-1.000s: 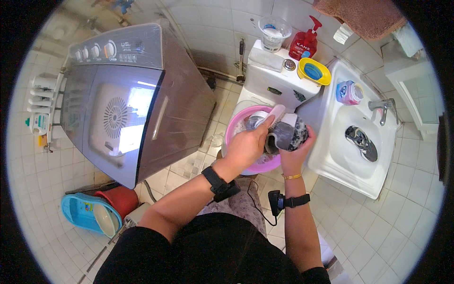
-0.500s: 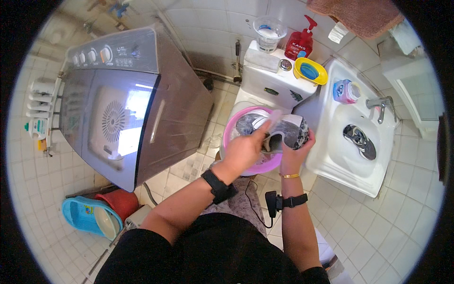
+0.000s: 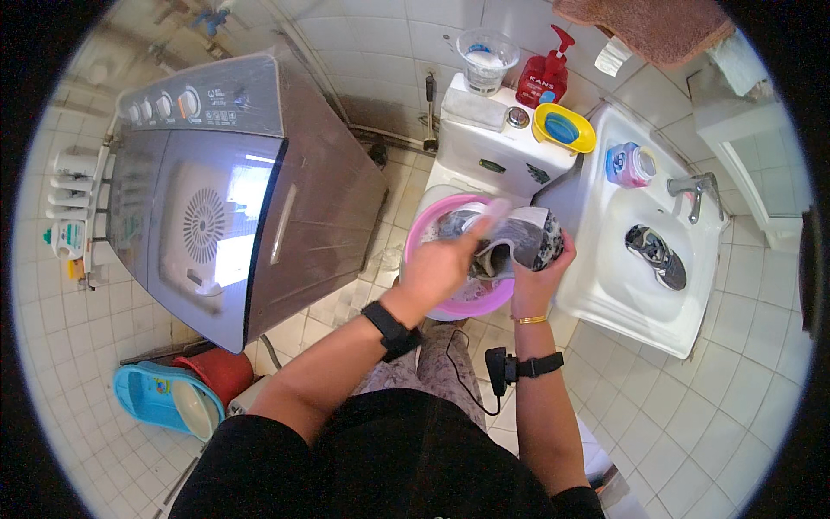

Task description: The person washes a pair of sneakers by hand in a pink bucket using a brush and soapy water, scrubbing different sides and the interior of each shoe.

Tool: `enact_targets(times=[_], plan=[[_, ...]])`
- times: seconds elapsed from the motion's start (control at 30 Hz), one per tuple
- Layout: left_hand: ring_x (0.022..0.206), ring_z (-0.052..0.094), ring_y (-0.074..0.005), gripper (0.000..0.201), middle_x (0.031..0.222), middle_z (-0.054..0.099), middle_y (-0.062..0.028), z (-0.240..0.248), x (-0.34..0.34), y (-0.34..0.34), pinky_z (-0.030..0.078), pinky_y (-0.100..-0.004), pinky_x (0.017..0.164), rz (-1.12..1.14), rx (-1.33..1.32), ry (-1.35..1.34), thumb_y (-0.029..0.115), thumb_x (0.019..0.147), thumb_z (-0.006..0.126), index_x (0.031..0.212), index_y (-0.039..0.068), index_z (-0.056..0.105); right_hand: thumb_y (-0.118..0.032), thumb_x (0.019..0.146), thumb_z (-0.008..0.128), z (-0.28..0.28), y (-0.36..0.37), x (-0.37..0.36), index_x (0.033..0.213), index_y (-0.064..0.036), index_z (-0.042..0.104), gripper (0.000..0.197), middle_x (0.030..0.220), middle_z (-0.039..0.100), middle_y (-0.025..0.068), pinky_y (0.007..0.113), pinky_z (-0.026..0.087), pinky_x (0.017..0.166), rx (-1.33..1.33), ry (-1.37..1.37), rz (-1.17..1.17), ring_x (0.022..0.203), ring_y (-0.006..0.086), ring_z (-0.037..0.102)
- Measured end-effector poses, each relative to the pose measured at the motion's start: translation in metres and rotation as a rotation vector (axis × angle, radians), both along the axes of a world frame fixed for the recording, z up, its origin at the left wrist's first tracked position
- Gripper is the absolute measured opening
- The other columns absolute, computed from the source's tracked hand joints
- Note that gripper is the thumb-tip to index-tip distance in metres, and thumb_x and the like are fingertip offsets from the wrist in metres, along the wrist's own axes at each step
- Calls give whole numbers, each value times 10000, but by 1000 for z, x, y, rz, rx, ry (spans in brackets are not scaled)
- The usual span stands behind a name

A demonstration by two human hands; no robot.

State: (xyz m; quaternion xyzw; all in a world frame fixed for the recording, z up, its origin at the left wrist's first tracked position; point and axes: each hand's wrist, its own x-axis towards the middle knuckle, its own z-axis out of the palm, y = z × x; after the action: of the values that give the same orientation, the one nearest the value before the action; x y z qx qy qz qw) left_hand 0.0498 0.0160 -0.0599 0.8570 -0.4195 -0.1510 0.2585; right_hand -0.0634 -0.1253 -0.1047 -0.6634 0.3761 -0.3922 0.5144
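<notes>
My right hand grips a wet grey shoe, tilted over a pink basin. White suds cling to the shoe near my right fingers. My left hand is closed around a pale pinkish brush, smeared by motion, at the shoe's left side; its bristles cannot be made out. Inside the basin lies soapy water with something grey and white, partly covered by my left hand. A second shoe, dark grey with white parts, rests in the white sink on the right.
The basin sits by the white toilet tank, which bears a clear tub, a red pump bottle and a yellow-and-blue dish. A washing machine stands left. Blue and red tubs lie lower left. A jar sits by the faucet.
My left hand has shifted slightly left and down with the brush along the shoe. The right hand keeps its hold on the shoe. The whole view has shifted a little.
</notes>
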Motion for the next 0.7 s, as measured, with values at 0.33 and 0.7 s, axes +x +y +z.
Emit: enact_targets(times=[0.33, 0.7], plan=[[600, 642, -358, 565, 757, 670, -180, 27, -11, -24, 510, -470, 546, -116, -179, -35, 119, 934, 581, 1475, 253, 490, -78, 656, 875, -7, -3, -2, 1409, -50, 331, 929, 1303, 459, 132, 364, 410, 1055, -14, 97, 14, 1195, 251, 510], [629, 651, -392, 701, 725, 654, -219, 2, 2, -9, 518, -484, 581, 159, -85, 145, 315, 924, 663, 1549, 218, 362, 21, 618, 828, -16, -1, -12, 1424, -49, 287, 973, 1348, 426, 149, 372, 366, 1114, 41, 105, -66, 1262, 258, 473]])
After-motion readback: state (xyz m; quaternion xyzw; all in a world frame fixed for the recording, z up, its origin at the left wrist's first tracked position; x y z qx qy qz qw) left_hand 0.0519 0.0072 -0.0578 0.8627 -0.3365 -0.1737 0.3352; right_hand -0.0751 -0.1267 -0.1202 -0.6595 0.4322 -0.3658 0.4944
